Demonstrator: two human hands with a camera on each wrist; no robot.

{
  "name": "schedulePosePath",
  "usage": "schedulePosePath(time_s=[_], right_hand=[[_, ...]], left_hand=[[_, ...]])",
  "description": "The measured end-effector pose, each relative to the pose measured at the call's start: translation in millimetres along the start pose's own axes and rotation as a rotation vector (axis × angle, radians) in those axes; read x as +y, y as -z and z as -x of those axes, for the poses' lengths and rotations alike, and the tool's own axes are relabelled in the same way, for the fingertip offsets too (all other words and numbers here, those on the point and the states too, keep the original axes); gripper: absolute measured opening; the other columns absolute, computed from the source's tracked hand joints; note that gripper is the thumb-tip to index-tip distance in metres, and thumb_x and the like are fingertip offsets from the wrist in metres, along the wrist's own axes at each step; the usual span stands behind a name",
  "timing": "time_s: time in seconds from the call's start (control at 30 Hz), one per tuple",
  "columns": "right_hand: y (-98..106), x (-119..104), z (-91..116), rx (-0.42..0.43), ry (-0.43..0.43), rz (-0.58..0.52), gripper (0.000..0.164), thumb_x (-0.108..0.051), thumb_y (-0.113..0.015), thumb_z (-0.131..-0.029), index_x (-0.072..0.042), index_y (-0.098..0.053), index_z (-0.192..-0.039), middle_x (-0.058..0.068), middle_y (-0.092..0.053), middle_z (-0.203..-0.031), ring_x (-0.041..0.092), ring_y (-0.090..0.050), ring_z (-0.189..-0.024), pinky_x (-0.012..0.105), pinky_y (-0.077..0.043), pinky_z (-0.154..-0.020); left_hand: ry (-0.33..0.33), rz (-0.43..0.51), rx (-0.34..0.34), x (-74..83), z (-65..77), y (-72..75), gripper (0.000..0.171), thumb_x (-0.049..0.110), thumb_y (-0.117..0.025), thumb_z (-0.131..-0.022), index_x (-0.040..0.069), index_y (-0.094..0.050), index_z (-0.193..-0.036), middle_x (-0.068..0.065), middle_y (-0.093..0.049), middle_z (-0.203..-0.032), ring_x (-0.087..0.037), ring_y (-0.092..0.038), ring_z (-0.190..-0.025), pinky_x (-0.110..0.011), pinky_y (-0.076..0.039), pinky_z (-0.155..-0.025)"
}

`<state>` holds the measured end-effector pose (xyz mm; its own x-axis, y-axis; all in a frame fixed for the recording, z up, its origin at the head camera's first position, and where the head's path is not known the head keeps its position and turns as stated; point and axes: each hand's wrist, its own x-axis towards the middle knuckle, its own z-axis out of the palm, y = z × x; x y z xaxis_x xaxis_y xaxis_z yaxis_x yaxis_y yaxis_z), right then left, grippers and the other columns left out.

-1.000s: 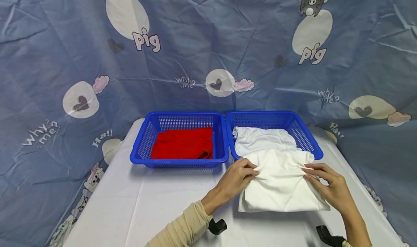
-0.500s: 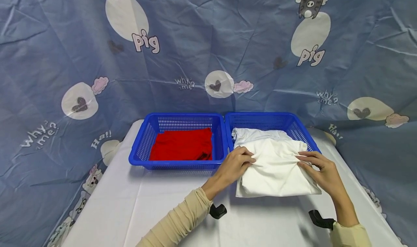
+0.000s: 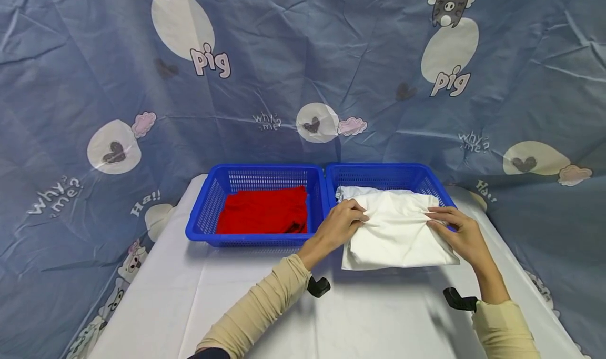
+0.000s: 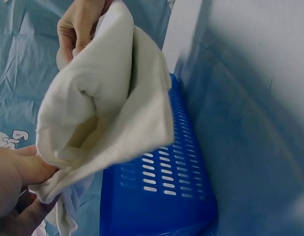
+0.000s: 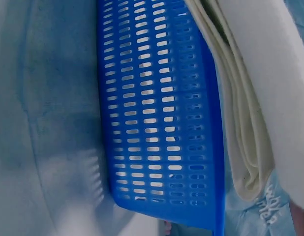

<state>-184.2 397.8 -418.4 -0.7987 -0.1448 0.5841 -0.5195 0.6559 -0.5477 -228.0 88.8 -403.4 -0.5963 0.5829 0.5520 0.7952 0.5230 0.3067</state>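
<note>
A folded white cloth (image 3: 397,238), perhaps a garment, hangs between both hands over the front of the right blue basket (image 3: 379,170). My left hand (image 3: 342,223) pinches its left edge between thumb and fingers; in the left wrist view the thumb lies along the fold of the cloth (image 4: 107,73). On the opposite side my right hand (image 3: 456,233) pinches the cloth's right edge. Behind it, partly covered, a paler white cloth (image 3: 350,191) lies in that basket. The right wrist view shows stacked layers of the held cloth (image 5: 270,78) above the perforated basket wall (image 5: 147,108).
A left blue basket (image 3: 199,225) stands against the right one and holds a red folded cloth (image 3: 262,210). Both baskets sit on a white-covered table (image 3: 251,275). A blue printed curtain (image 3: 265,75) rises behind and beside the table.
Both hands have carried the white cloth away from the body, farther over the right basket. It now covers more of the paler cloth inside. The grips look the same.
</note>
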Motion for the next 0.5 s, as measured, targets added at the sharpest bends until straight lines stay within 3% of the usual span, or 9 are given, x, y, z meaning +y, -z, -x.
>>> schedulePosePath(time_s=[0.3, 0.5], right_hand=[[-1, 8, -14, 0.012, -0.007, 0.028, 0.025, -0.003, -0.068, -0.074, -0.009, -0.069, -0.099, 0.010, -0.063, -0.106, -0.006, -0.053, -0.096, 0.004, -0.039, -0.067], [-1, 0, -26, 0.001, -0.044, 0.014, 0.025, -0.002, -0.068, -0.074, -0.005, -0.068, -0.099, 0.015, -0.062, -0.108, -0.010, -0.051, -0.096, 0.003, -0.039, -0.068]], left_hand=[[0.027, -0.003, -0.026, -9.3, -13.9, -0.6, 0.015, 0.013, -0.065, -0.079, 0.016, -0.072, -0.092, 0.002, -0.062, -0.097, -0.012, -0.056, -0.094, -0.024, -0.046, -0.083], [0.031, -0.001, -0.032, -16.6, -24.5, -0.1, 0.014, 0.013, -0.065, -0.079, 0.016, -0.072, -0.090, 0.002, -0.062, -0.095, -0.012, -0.057, -0.092, -0.023, -0.046, -0.082]])
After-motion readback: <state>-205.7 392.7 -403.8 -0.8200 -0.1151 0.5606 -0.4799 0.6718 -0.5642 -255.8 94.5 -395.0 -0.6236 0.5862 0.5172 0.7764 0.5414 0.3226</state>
